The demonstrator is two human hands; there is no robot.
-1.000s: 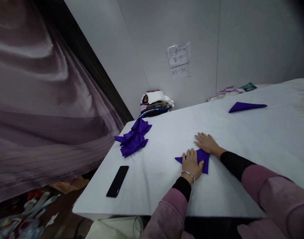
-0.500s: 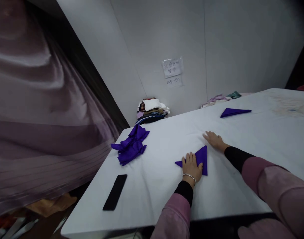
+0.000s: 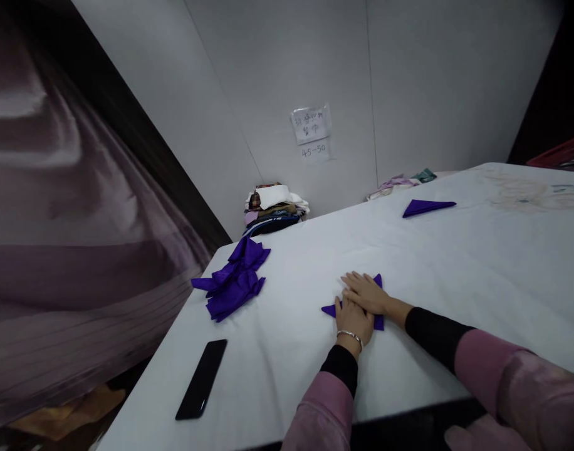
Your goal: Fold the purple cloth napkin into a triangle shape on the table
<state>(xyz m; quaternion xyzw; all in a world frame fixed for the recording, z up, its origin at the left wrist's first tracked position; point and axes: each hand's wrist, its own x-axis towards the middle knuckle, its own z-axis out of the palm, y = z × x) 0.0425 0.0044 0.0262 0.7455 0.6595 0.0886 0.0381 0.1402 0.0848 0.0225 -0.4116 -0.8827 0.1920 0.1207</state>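
A purple napkin (image 3: 378, 322), folded into a triangle, lies on the white-covered table (image 3: 287, 369) under both hands. My left hand (image 3: 354, 321), with a bracelet at the wrist, rests flat on it with the fingers stretched out. Palm down, my right hand (image 3: 366, 293) lies across the cloth and overlaps the left fingers. Only the napkin's left tip and its right corners show; the middle is hidden. Farther back on the right is another folded purple napkin (image 3: 428, 207). Several crumpled purple napkins (image 3: 235, 282) form a heap at the left.
A black phone (image 3: 202, 379) lies near the table's left front. Behind the table stands a stack of folded cloths (image 3: 275, 210), with more fabric (image 3: 397, 185) to its right. Paper signs (image 3: 311, 125) hang on the grey wall. A shiny pink curtain (image 3: 80, 238) drapes down the left side.
My right hand has moved left from the bare tablecloth onto the purple napkin, over my left fingers. My left hand stays flat on it. The view has shifted slightly to the right.
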